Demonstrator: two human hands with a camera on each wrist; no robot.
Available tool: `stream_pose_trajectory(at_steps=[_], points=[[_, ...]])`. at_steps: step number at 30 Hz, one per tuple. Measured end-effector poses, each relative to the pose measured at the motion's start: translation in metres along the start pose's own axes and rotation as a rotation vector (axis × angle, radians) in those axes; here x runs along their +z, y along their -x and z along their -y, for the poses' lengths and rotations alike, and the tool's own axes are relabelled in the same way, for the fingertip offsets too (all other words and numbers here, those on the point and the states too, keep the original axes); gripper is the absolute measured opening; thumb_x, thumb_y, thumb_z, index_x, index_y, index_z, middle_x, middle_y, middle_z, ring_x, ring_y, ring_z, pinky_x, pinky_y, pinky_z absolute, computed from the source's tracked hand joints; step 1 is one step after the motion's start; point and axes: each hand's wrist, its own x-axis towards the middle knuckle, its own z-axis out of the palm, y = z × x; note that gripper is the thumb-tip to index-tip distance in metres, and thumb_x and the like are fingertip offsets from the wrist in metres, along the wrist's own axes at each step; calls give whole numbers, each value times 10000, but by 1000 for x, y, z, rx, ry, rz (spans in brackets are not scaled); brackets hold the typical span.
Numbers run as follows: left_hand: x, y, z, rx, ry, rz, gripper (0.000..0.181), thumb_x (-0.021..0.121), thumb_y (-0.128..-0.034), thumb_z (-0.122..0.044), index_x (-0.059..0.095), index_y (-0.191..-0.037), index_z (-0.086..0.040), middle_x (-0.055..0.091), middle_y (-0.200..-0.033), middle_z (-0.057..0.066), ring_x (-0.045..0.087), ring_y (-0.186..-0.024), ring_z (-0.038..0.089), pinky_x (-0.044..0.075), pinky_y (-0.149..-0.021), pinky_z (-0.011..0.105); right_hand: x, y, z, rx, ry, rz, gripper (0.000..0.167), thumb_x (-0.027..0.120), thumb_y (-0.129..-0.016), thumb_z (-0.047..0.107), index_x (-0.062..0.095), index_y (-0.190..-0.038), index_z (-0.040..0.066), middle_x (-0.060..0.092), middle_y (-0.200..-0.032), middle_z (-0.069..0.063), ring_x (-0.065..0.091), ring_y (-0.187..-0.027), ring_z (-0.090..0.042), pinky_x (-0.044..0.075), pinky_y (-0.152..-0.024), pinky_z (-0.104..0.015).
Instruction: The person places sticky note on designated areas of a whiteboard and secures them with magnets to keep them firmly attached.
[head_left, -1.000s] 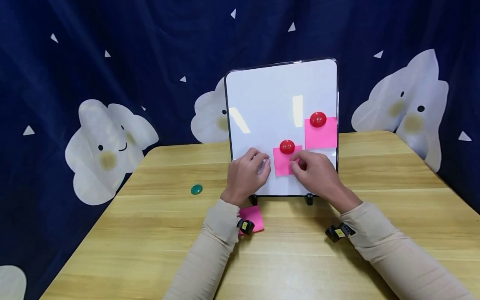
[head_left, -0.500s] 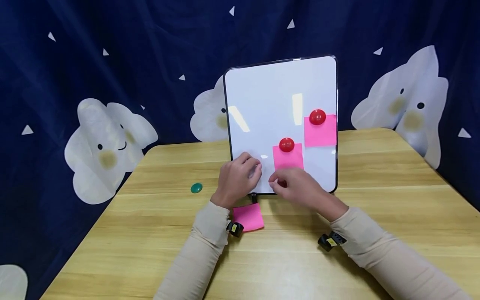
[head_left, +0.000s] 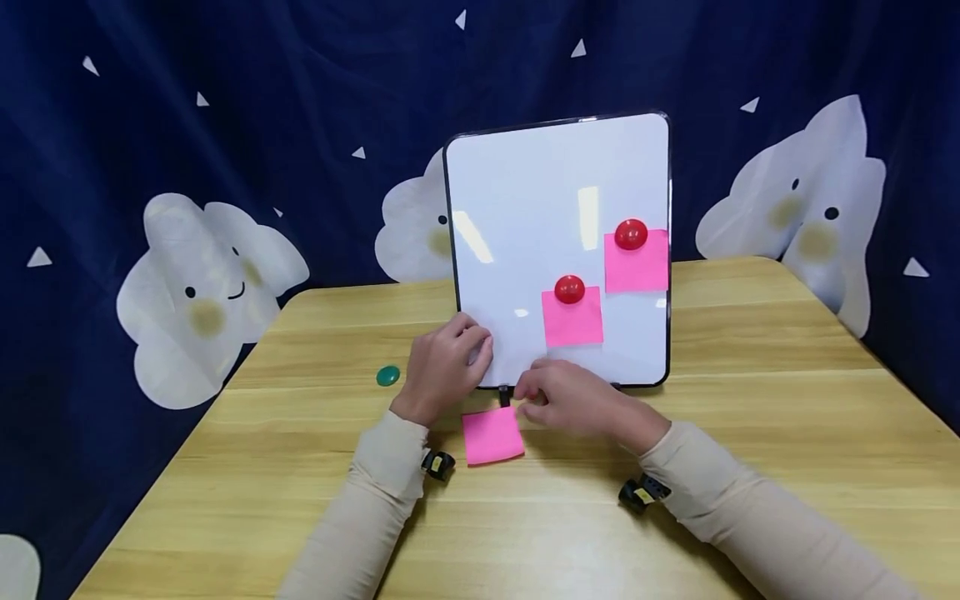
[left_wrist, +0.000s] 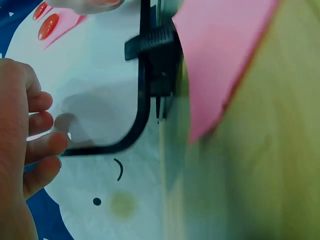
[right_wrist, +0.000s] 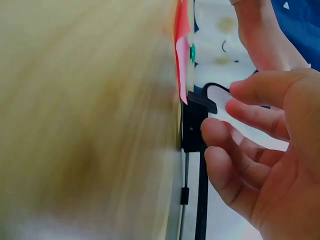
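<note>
Both hands (head_left: 444, 367) (head_left: 581, 400) have sunk, partly hiding the whiteboard's (head_left: 525, 208) lower edge.

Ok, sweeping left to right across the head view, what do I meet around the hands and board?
Green disc, left hand, lowest pink note, lower red disc, upper red disc.

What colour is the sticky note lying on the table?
Bright pink! The sticky note shows best in the head view.
</note>
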Motion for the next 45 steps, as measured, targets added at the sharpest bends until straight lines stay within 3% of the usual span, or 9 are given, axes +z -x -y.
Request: stream_pose_trajectory(at_steps=[9, 20, 27, 35, 41, 45], points=[[-11, 16, 19, 9, 64, -35, 163, 636, -950, -209, 746, -902, -98, 640, -875, 6, 521, -543, 86, 414, -455, 250, -1, 0, 0, 35, 35, 78, 194, 726, -921, 211, 751, -1076, 98, 617, -933, 24, 553, -836, -134, 492, -762, -309], [-25, 31, 45, -28, 75, -94, 143, 648, -941, -177, 744, -879, -91, 662, -840, 7, 536, -544, 92, 393, -424, 280, 1, -11, 8, -11, 95, 157, 221, 713, -927, 217, 744, -1121, 115, 616, -861, 54, 550, -820, -132, 474, -759, -305], [-31, 35, 52, -48, 63, -64, 165, 633, -951, -189, 749, -884, -92, 664, -787, 3, 530, -560, 105, 415, -461, 286, 0, -18, 17, 12, 124, 212, 238, 719, -915, 205, 732, -1139, 126, 591, -814, 76, 534, -769, -113, 466, -717, -309], [-39, 46, 66, -184, 3, 0, 181, 625, -955, -201, 756, -895, -91, 699, -833, 18, 601, -608, 157, 464, -487, 345, 5, -20, 21, 41, 154, 230, 307, 749, -887, 244, 729, -1180, 155, 625, -942, 52, 537, -836, -109, 477, -772, -308], [-43, 56, 74, -312, 1, 50, 155, 651, -952, -211, 768, -923, -115, 683, -947, 24, 592, -625, 133, 449, -491, 358, 8, -17, 23, 43, 170, 245, 355, 790, -852, 266, 728, -1189, 173, 605, -949, 52, 528, -843, -104, 480, -763, -310], [-46, 59, 75, -360, 8, 95, 158, 643, -965, -229, 766, -963, -130, 665, -993, 22, 609, -666, 136, 460, -510, 364, 9, -15, 25, 45, 205, 246, 377, 799, -840, 283, 722, -1195, 184, 581, -938, 57, 517, -850, -107, 477, -761, -314]])
